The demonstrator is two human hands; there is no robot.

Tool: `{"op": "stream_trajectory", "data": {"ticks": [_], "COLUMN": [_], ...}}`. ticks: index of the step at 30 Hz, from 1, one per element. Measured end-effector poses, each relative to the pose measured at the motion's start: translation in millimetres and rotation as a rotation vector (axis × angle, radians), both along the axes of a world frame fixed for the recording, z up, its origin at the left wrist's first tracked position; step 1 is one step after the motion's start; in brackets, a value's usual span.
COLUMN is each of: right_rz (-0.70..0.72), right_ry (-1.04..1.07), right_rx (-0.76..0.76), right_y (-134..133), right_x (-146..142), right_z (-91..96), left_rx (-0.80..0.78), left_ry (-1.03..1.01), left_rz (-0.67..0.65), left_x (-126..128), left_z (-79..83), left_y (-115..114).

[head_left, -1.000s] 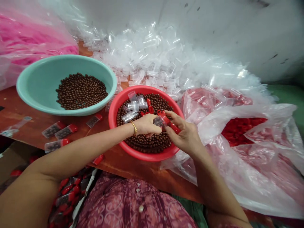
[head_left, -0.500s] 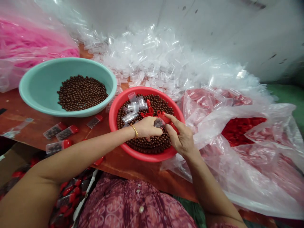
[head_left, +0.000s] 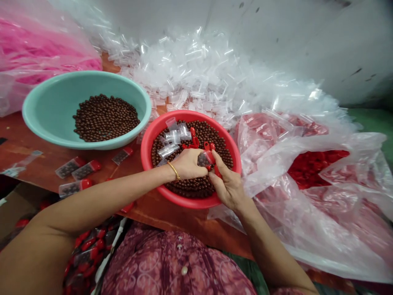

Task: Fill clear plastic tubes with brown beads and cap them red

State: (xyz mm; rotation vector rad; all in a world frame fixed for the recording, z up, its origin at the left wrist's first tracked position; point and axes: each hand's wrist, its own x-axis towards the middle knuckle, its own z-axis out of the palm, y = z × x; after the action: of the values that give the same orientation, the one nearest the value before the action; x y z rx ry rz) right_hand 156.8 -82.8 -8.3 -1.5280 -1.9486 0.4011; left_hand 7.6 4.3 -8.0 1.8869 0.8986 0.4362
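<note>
Over the red basin (head_left: 190, 203) my two hands meet. My left hand (head_left: 190, 163) is closed around a small clear container (head_left: 202, 159) filled with brown balls. A red cap (head_left: 210, 156) sits at the container's right end. My right hand (head_left: 227, 180) is closed, its thumb and index finger at that red cap; another red piece (head_left: 217, 171) shows between its fingers. Brown balls (head_left: 199, 128) fill the basin below. Lying on them are several empty clear containers (head_left: 173, 137) and loose red caps (head_left: 194, 141).
A turquoise basin (head_left: 46, 119) with brown balls stands at left. Several capped containers (head_left: 73, 188) lie before it. Clear empties (head_left: 196, 73) are heaped along the wall. At right is a plastic bag (head_left: 307, 213) of red caps; a pink-filled bag (head_left: 39, 53) sits far left.
My right fingers have closed in on the container, and the red cap now sits at its end. The loose containers and caps in the basin lie as before.
</note>
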Motion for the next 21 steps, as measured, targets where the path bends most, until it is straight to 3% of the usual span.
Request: {"op": "stream_trajectory", "data": {"ticks": [3, 6, 9, 12, 17, 21], "right_rz": [0.001, -0.152, -0.244, -0.144, 0.015, -0.037], "right_ry": [0.038, 0.168, 0.364, 0.495, 0.543, 0.559], "right_rx": [0.038, 0.092, 0.03, -0.122, -0.378, -0.377], "right_y": [2, 13, 29, 41, 40, 47], "right_x": [9, 12, 4, -8, -15, -16], "right_z": [-1.9, 0.1, 0.4, -2.9, -7.7, -10.2], "left_rx": [0.1, 0.23, 0.356, 0.429, 0.503, 0.569], "left_ry": [0.146, 0.214, 0.272, 0.349, 0.391, 0.413], "left_rz": [-0.046, -0.15, -0.237, -0.25, -0.268, -0.246], "left_x": [2, 5, 6, 2, -4, -2], "left_z": [1.8, 4.1, 5.7, 5.1, -1.5, -1.3], "left_y": [2, 1, -4, -9, -13, -8]}}
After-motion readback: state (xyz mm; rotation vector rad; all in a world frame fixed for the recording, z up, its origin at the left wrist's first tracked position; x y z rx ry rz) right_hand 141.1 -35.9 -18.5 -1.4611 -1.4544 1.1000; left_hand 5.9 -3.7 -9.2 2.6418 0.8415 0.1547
